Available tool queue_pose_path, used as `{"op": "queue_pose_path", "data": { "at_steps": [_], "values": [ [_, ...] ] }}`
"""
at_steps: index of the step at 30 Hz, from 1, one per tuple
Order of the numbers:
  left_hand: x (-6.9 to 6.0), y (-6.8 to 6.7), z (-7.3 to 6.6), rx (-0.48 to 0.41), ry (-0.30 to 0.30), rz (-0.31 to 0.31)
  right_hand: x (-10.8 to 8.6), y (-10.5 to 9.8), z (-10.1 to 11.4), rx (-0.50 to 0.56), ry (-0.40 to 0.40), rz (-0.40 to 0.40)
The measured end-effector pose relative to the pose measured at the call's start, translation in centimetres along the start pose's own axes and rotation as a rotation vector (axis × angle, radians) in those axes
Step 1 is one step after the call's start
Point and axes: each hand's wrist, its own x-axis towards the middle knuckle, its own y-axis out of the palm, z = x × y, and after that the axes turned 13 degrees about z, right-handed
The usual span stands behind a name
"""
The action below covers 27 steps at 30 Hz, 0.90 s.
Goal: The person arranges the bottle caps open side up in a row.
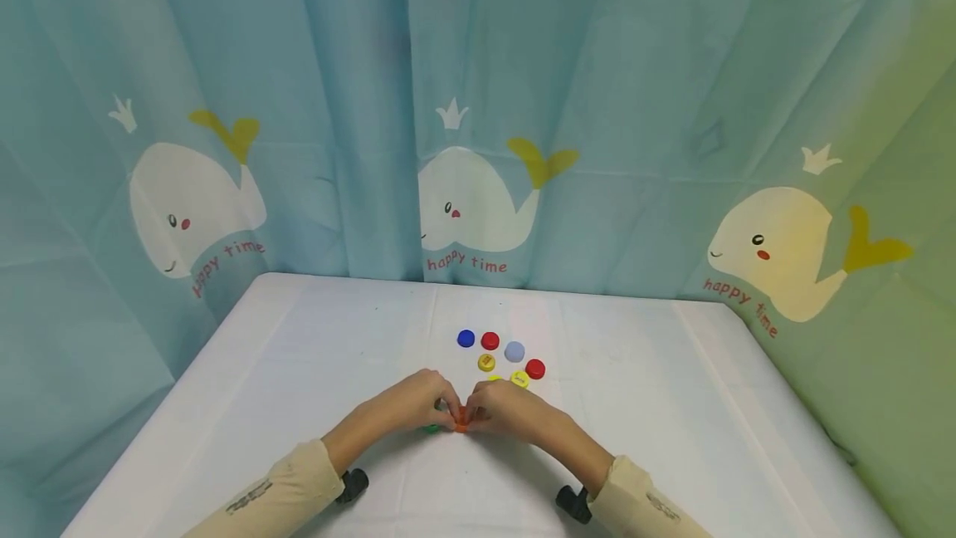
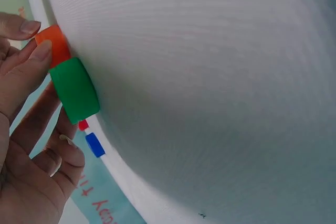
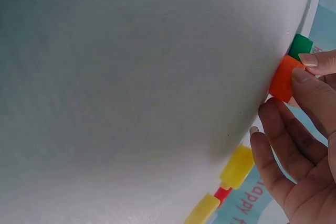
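Observation:
An orange bottle cap (image 1: 462, 422) is on the white table between my hands. My left hand (image 1: 421, 401) pinches it from the left, its thumb on the near side in the left wrist view. From the right, my right hand (image 1: 515, 410) pinches the same cap, its thumb (image 3: 310, 90) against the near side. Close on the left of the orange cap sits a green bottle cap (image 2: 76, 90), mostly covered by my left hand in the head view. The remaining fingers of both hands are bent loosely behind the caps.
Beyond my hands lie a blue cap (image 1: 466, 339), two red caps (image 1: 490, 341), a pale blue cap (image 1: 514, 351) and several yellow caps (image 1: 487, 363), one partly hidden by my right hand. A whale-print curtain (image 1: 358, 106) hangs behind the table (image 1: 299, 355).

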Motion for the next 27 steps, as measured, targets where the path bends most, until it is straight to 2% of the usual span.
{"op": "queue_pose_path", "data": {
  "at_steps": [6, 13, 17, 27],
  "values": [
    [-0.2, 0.0, 0.1, -0.020, -0.024, 0.002, -0.1, 0.2, 0.0, 0.010, 0.014, 0.006],
    [-0.4, -0.2, 0.1, -0.046, -0.008, 0.004, -0.3, 0.3, -0.2, 0.069, 0.044, 0.017],
    [-0.5, -0.3, 0.4, -0.062, -0.016, -0.018, -0.5, -0.1, -0.4, 0.066, 0.048, -0.004],
    [0.1, -1.0, 0.5, -0.092, -0.206, -0.185, -1.2, -1.4, -1.4, 0.100, 0.206, -0.086]
  ]
}}
